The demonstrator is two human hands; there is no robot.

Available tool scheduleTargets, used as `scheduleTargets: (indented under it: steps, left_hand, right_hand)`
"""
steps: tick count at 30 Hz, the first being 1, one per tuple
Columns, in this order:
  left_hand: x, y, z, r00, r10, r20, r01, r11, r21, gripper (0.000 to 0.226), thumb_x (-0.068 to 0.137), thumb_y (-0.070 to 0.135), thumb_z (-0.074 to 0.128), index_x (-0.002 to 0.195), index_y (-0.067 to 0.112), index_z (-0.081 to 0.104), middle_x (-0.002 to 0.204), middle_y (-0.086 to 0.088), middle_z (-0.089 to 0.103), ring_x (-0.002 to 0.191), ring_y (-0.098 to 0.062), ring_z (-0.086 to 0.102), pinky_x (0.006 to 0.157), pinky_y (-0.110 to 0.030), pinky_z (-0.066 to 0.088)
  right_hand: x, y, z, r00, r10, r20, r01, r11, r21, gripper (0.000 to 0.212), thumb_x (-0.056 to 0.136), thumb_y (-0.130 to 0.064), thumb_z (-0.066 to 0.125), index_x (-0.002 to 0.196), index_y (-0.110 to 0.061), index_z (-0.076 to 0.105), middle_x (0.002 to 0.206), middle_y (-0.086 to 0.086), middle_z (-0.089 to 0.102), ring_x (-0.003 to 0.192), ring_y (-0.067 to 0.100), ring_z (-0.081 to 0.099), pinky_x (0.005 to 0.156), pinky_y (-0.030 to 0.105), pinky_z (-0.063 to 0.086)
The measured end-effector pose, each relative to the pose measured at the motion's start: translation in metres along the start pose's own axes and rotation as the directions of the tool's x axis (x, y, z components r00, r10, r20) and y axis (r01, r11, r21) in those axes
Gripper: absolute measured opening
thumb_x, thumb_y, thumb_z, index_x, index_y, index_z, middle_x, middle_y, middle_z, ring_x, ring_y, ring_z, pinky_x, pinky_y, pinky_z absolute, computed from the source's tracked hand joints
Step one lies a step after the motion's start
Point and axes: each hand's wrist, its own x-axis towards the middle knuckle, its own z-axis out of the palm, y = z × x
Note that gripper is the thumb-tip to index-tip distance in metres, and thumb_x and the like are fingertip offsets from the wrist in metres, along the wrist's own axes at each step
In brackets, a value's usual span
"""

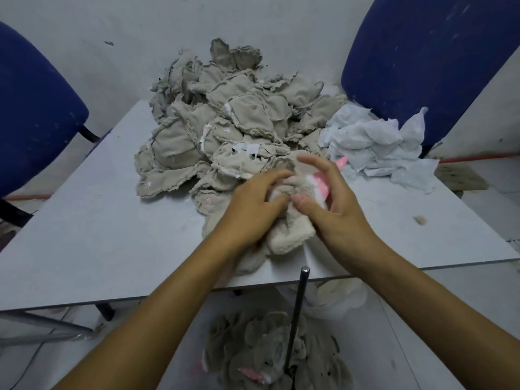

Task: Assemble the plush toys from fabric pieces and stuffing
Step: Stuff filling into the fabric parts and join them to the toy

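A beige plush toy skin (291,229) with a pink and white part (322,184) lies near the table's front edge. My left hand (253,209) grips its left side with curled fingers. My right hand (334,201) holds its right side, thumb pressed into the fabric at the middle, index finger raised above it. A big heap of beige inside-out fabric pieces (225,122) fills the back of the table (98,235). White stuffing-like material (371,142) lies crumpled at the back right.
Blue chairs stand at the left (33,114) and right (422,57). A dark metal rod (297,313) stands upright below the table's front edge. Finished grey-beige plush pieces (270,353) lie on the floor beneath. A small fluff tuft (419,220) sits on the table's right.
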Motion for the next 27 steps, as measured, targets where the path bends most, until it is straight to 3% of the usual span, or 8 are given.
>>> scheduleTargets:
  steps: [3,8,11,14,16,22,25,27]
  left_hand:
    - [-0.001,0.001,-0.004,0.970,-0.080,0.228,0.143,0.951,-0.274,0.055,0.081,0.019,0.068,0.134,0.024,0.058,0.125,0.005,0.066,0.112,-0.007,0.063,0.094,-0.026,0.052]
    - [-0.004,0.011,0.004,0.966,0.068,-0.251,-0.030,0.988,0.154,0.048,0.080,0.005,0.061,0.121,0.028,0.067,0.111,0.004,0.065,0.094,-0.008,0.057,0.077,-0.008,0.039]
    - [0.001,0.016,0.008,0.937,0.037,-0.346,0.040,0.976,0.213,0.054,0.083,0.009,0.059,0.133,0.029,0.059,0.116,-0.003,0.060,0.100,-0.016,0.055,0.077,-0.011,0.034]
    - [0.008,0.019,0.001,0.978,-0.205,0.048,0.210,0.935,-0.287,0.062,0.088,0.013,0.058,0.143,0.040,0.045,0.132,-0.011,0.057,0.111,-0.028,0.060,0.082,-0.022,0.050]
    - [0.009,0.018,-0.004,0.955,-0.168,0.243,0.260,0.867,-0.426,0.073,0.080,0.012,0.065,0.145,0.039,0.044,0.132,-0.003,0.060,0.109,-0.018,0.065,0.086,-0.028,0.056]
    - [0.002,0.023,0.002,0.922,0.098,-0.376,-0.043,0.987,0.153,0.045,0.081,0.012,0.067,0.123,0.029,0.063,0.105,0.009,0.071,0.092,-0.005,0.063,0.082,-0.023,0.051]
    - [0.005,0.031,0.006,0.946,-0.031,-0.322,0.025,0.999,-0.023,0.054,0.080,0.013,0.059,0.131,0.030,0.055,0.117,0.003,0.066,0.099,-0.008,0.061,0.083,-0.017,0.046]
    - [0.009,0.032,-0.002,0.979,-0.165,-0.124,0.130,0.960,-0.249,0.075,0.070,0.019,0.056,0.142,0.036,0.042,0.133,-0.004,0.055,0.117,-0.019,0.057,0.097,-0.034,0.049]
  right_hand:
    - [0.002,-0.004,-0.012,1.000,0.025,-0.009,-0.025,0.999,0.044,0.052,0.091,-0.004,0.062,0.132,-0.035,0.054,0.140,0.010,0.052,0.129,0.033,0.053,0.103,0.060,0.046]
    - [-0.001,-0.017,0.001,0.993,-0.073,0.090,0.077,0.996,-0.040,0.055,0.090,0.010,0.061,0.134,-0.023,0.054,0.134,0.001,0.057,0.125,0.024,0.057,0.105,0.056,0.045]
    - [0.004,-0.025,0.002,0.992,-0.119,0.045,0.125,0.980,-0.154,0.066,0.086,0.011,0.063,0.139,-0.025,0.048,0.139,-0.011,0.054,0.125,0.016,0.056,0.104,0.048,0.049]
    - [0.011,-0.029,-0.006,0.999,-0.045,-0.023,0.042,0.993,-0.112,0.083,0.083,0.013,0.061,0.142,-0.042,0.040,0.135,0.001,0.055,0.105,0.024,0.066,0.085,0.050,0.059]
    - [0.014,-0.032,-0.015,0.997,-0.017,-0.072,0.015,0.999,-0.029,0.089,0.082,0.016,0.058,0.141,-0.047,0.039,0.122,0.008,0.061,0.093,0.023,0.068,0.072,0.043,0.060]
    - [0.013,-0.039,-0.006,0.987,-0.145,-0.071,0.139,0.986,-0.088,0.080,0.082,0.006,0.066,0.141,-0.042,0.041,0.114,0.001,0.060,0.088,0.008,0.062,0.067,0.019,0.054]
    - [0.014,-0.040,-0.007,0.992,-0.124,-0.003,0.118,0.957,-0.266,0.079,0.084,0.004,0.065,0.142,-0.042,0.036,0.123,-0.007,0.056,0.091,0.002,0.061,0.067,0.021,0.056]
    - [0.013,-0.039,-0.013,0.999,-0.043,-0.008,0.038,0.949,-0.314,0.065,0.084,-0.004,0.070,0.136,-0.034,0.045,0.119,-0.006,0.063,0.096,0.006,0.066,0.073,0.029,0.059]
